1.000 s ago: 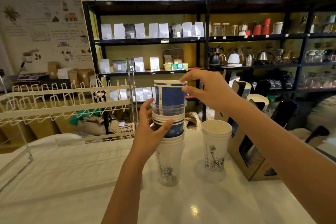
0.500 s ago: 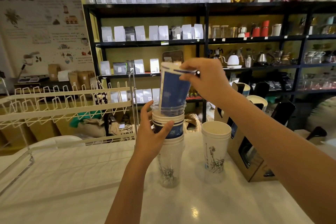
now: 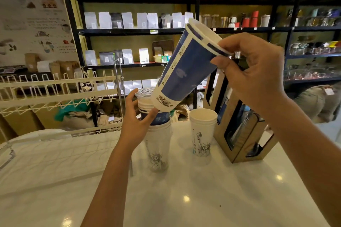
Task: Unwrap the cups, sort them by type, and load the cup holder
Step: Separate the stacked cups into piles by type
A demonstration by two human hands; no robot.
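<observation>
Right hand (image 3: 258, 72) pinches the rim of the blue paper cup (image 3: 186, 68), tilted above the mixed stack (image 3: 156, 134); left hand (image 3: 136, 123) clasps that stack on the glossy white tabletop (image 3: 184, 199). One white printed pile (image 3: 203, 134) stands sorted just beside; the cardboard cup holder (image 3: 238, 129) looks barely loaded.

right hand (image 3: 258, 77): grips tilted blue cup (image 3: 184, 72) by rim | left hand (image 3: 137, 125): steadies cup stack (image 3: 156, 134)

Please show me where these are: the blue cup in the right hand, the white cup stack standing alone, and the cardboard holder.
blue cup (image 3: 184, 73): head view, on its blue side wall.
white cup stack (image 3: 202, 134): head view, on the outer wall.
cardboard holder (image 3: 220, 131): head view, on its brown front panel.
</observation>
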